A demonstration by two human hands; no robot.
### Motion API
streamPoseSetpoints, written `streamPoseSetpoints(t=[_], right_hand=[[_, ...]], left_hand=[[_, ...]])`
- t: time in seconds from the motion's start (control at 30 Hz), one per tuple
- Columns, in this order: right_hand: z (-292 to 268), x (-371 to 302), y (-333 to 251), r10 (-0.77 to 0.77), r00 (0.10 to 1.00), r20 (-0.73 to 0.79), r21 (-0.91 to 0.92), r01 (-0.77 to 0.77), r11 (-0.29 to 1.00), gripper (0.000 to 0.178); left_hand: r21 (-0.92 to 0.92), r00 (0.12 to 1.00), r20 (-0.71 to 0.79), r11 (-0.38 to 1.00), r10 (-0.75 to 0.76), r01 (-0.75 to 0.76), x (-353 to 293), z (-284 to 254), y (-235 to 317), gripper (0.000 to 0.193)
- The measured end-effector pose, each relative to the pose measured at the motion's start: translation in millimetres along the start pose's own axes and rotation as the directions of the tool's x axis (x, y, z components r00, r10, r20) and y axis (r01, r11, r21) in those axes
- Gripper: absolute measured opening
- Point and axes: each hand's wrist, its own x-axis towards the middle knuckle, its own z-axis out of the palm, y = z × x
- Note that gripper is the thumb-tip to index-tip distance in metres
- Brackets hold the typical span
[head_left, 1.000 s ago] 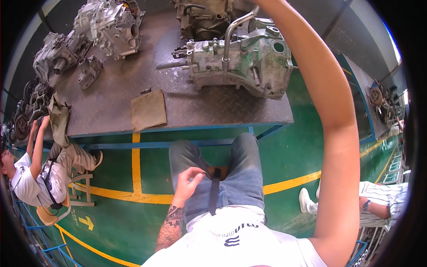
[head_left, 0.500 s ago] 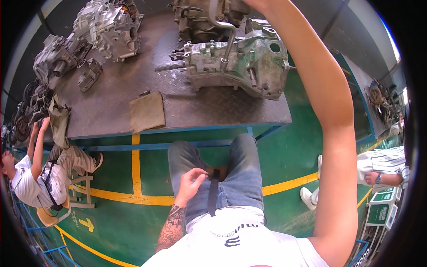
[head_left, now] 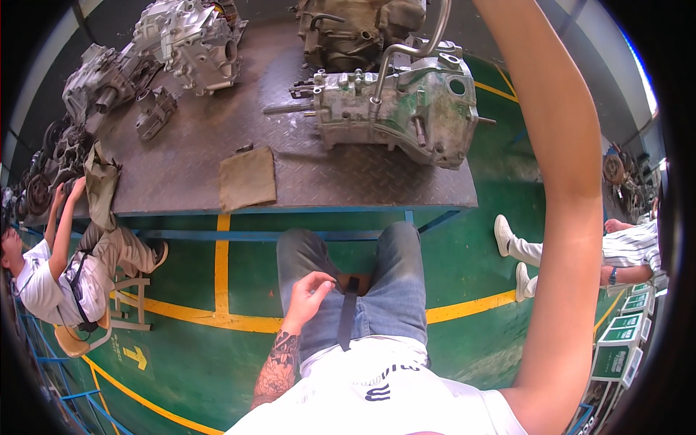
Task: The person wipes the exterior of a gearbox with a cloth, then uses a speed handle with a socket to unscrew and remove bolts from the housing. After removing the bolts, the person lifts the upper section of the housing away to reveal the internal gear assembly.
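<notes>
A speed wrench (head_left: 397, 52), a bent steel crank, stands with its lower end on a bolt area along the top of a grey gearbox housing (head_left: 391, 116). Its upper part runs out past the top edge. My right arm (head_left: 562, 152) reaches up and forward beyond that same edge, so the hand and whatever it grips are hidden. Over my lap, my left hand (head_left: 308, 299) rests with fingers curled in and the thumb close to them; nothing shows in it. A black strap (head_left: 349, 319) hangs beside it.
The steel-topped bench (head_left: 181, 181) carries a folded brown cloth (head_left: 248, 177), a small metal part (head_left: 154, 114), silver housings (head_left: 190, 47) and a darker gearbox (head_left: 355, 32) behind. A seated person (head_left: 61, 279) works at left; another, in white shoes (head_left: 502, 235), sits at right.
The crank's upper part has swung to the right, and my right arm has shifted right, its hand leaving view. The view has moved slightly. My left hand stays put.
</notes>
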Motion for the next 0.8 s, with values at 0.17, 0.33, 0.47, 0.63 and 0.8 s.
streamPoseSetpoints(t=[0.17, 0.33, 0.47, 0.63, 0.8], right_hand=[[27.7, 8.6, 7.3, -0.227, 0.821, -0.524, -0.070, 0.225, 0.972, 0.024], [-6.6, -15.3, -12.0, -0.101, 0.962, 0.253, 0.246, 0.036, 0.969, 0.030], [-56.9, -18.1, -19.6, -0.144, 0.848, 0.510, 0.298, -0.017, 0.954, 0.032], [-47.0, 20.5, 14.2, -0.084, 0.988, -0.132, 0.288, 0.120, 0.950, 0.025], [45.0, 37.0, 22.3, -0.174, 0.903, -0.393, 0.044, 0.207, 0.977, 0.018]], left_hand=[[-0.019, 1.000, 0.022, 1.000, -0.012, 0.013, 3.0, 3.7, 2.4, 0.012], [-0.046, 0.999, 0.044, 0.999, -0.006, 0.008, 8.6, 7.9, 3.3, 0.012], [-0.079, 1.000, -0.016, 0.997, 0.025, -0.026, 10.1, 6.5, 1.7, 0.012], [-0.081, 0.998, -0.038, 0.996, 0.043, -0.046, 12.9, 1.8, 1.7, 0.012], [-0.065, 0.998, -0.057, 0.997, 0.029, -0.032, 15.3, 7.0, 6.1, 0.011]])
